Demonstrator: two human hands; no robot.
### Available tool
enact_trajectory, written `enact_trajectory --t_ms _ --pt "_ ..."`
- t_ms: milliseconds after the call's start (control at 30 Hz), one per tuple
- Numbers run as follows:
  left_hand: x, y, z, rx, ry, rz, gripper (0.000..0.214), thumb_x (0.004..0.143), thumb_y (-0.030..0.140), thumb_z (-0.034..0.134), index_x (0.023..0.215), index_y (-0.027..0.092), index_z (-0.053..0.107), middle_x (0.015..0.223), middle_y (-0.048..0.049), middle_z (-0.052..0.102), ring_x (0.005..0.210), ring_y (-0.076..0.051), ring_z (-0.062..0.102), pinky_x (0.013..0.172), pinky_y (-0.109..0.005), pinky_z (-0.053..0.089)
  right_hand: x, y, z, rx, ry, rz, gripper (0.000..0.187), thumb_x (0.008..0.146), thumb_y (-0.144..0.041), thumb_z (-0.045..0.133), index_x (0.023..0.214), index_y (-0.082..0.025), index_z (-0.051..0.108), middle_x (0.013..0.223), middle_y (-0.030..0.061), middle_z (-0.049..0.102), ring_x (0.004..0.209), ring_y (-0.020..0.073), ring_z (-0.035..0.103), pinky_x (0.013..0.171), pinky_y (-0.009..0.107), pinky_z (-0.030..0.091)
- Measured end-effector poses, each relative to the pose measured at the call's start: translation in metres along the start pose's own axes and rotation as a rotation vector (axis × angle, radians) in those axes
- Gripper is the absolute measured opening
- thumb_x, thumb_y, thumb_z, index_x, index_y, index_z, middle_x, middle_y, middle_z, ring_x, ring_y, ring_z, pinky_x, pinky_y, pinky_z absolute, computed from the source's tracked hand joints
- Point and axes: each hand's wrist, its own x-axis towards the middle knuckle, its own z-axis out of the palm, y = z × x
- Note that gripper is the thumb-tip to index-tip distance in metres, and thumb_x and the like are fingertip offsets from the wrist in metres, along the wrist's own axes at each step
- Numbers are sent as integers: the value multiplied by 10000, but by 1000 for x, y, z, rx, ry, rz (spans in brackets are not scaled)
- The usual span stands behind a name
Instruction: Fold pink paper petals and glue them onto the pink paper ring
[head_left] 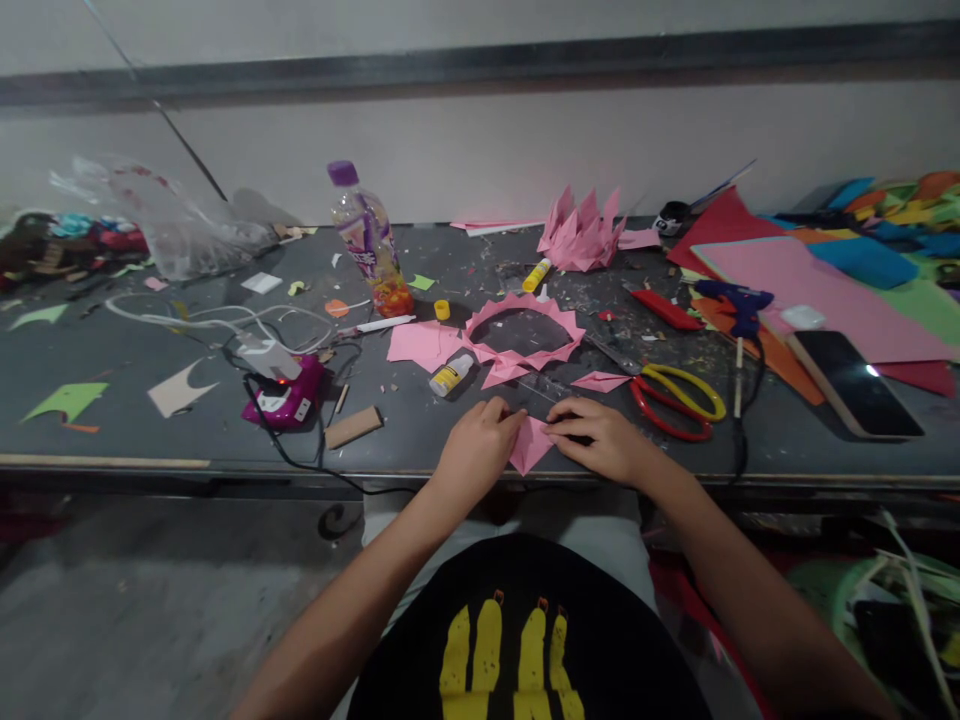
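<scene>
Near the table's front edge lies a small folded piece of pink paper (531, 447), pointed at the bottom. My left hand (484, 440) has its fingers closed on the paper's left side. My right hand (596, 437) pinches the upper right edge. Just beyond my hands sits a pink folded-paper ring (480, 350) with a zigzag rim. A slim folded pink piece (600, 381) lies beyond my right hand. To its right are scissors (679, 400) with red and yellow handles. A small glue bottle (451, 376) lies beyond my left hand, by flat pink paper (420, 343).
Behind the ring stand a spiky pink paper flower (581, 235) and a drink bottle (371, 245). At right are a glue gun (739, 300), a red cutter (666, 309), a phone (855, 385) and coloured sheets (810, 290). At left sits a purple power socket (289, 395) with cables.
</scene>
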Motion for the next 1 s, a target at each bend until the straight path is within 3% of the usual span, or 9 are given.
enact_trajectory --t_ms 200,400,567,667,800,1000 --pt "1 3 -5 81 -59 29 253 894 181 494 1132 184 581 921 -60 575 817 -186 550 688 -288 455 0 -1 -1 4 15 11 219 856 -176 501 843 -181 720 911 86 651 827 170 632 747 299 524" --pt "0 4 -11 85 -91 66 250 926 208 442 1141 245 565 971 -47 572 848 -183 545 674 -291 421 1 -2 -1 -3 25 7 218 857 -183 504 826 -188 719 886 77 656 805 162 633 732 286 525" --pt "0 4 -11 100 -48 107 229 925 204 446 1106 219 586 1039 -47 594 885 -184 538 700 -301 395 2 -1 -1 -2 35 -5 221 854 -178 503 810 -183 719 877 79 657 790 161 632 724 285 525" --pt "1 4 -10 91 -30 208 209 923 185 453 1077 179 594 1124 -52 598 960 -176 528 779 -306 373 1 0 0 -2 39 -5 204 846 -174 516 828 -187 719 884 76 658 794 162 634 733 288 524" --pt "3 4 -10 90 -32 288 177 917 183 473 1030 154 606 1026 -36 644 974 -174 527 836 -313 346 1 -1 0 -10 31 -3 206 850 -171 511 841 -182 717 883 78 657 795 163 633 732 289 524" --pt "6 4 -12 96 -21 283 164 910 163 476 1013 157 603 966 -28 662 949 -181 542 910 -341 328 2 -5 1 -92 59 -19 236 883 -200 476 928 -169 705 869 86 650 797 170 619 717 295 521"
